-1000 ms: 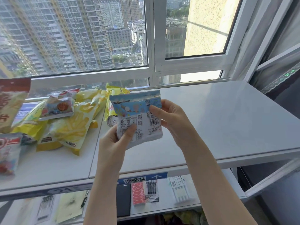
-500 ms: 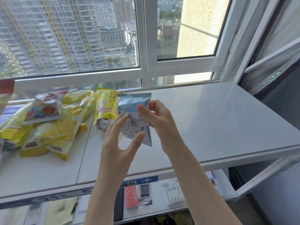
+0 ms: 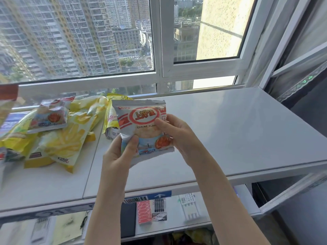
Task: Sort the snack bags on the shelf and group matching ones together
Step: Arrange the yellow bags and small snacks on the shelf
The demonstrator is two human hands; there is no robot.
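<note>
I hold a shrimp flakes snack bag [image 3: 142, 121] up over the white shelf top [image 3: 230, 131], its printed front with a red oval logo facing me. My left hand [image 3: 120, 154] pinches its lower left corner with the thumb on the front. My right hand [image 3: 175, 133] grips its right edge. A matching shrimp flakes bag [image 3: 50, 117] lies on a pile of yellow fries bags [image 3: 65, 144] at the left. Another yellow bag [image 3: 110, 117] lies just behind the held one.
More snack bags sit blurred at the far left edge [image 3: 7, 99]. The window frame [image 3: 159, 80] runs along the shelf's back. A lower shelf [image 3: 177, 218] holds a red packet, pens and other small items. A metal frame [image 3: 292, 191] stands at the right.
The bag has been turned round from its barcode back to its printed front. My left hand, which had let go, now pinches the lower left corner again.
</note>
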